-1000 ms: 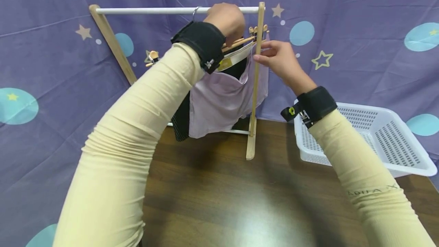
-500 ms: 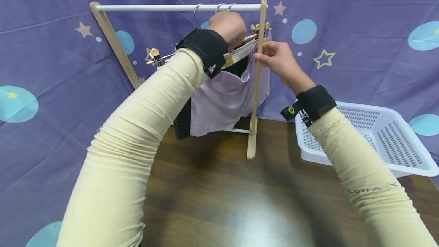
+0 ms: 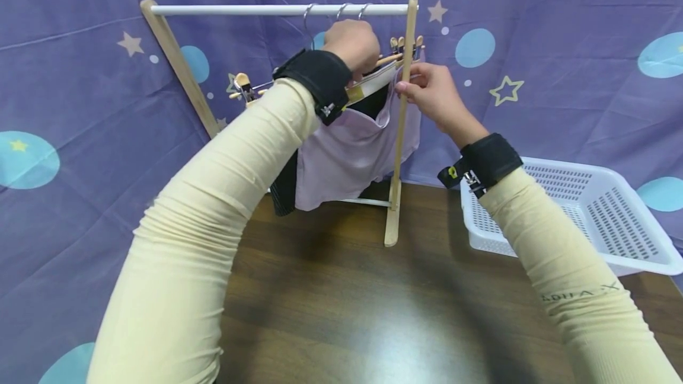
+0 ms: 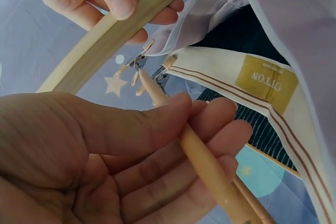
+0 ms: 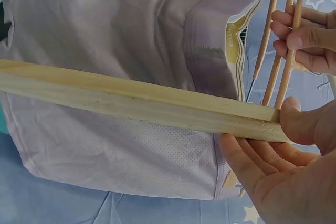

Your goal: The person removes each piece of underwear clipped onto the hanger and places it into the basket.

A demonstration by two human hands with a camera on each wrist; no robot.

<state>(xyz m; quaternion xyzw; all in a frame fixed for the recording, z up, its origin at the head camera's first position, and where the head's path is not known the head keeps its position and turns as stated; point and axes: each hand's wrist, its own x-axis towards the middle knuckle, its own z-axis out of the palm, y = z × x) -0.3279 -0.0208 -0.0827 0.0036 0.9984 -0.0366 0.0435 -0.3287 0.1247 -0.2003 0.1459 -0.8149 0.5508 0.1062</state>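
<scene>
My left hand (image 3: 354, 43) is just below the rack's white rail, its thumb and fingers pinching the wooden bar of a clip hanger (image 4: 207, 169). A lilac garment (image 3: 347, 159) hangs by clips there, its cream inner band (image 4: 226, 74) carrying a gold "COTTON" label (image 4: 266, 81). Behind it hangs a dark striped garment (image 3: 284, 188). My right hand (image 3: 440, 96) holds the rack's right wooden post (image 5: 131, 103), thumb on one side and fingers on the other. Several metal hooks (image 3: 308, 16) sit over the rail. In the head view my left fingers are mostly hidden.
The rack's white rail (image 3: 229, 10) runs from the left post (image 3: 178, 64) to the right one. A white perforated basket (image 3: 613, 194) stands at the right on the brown wooden table (image 3: 341, 301). A purple patterned curtain (image 3: 560, 10) hangs behind.
My left hand has come down from the rail to just below it, so more hooks show. The right hand keeps its hold on the post.
</scene>
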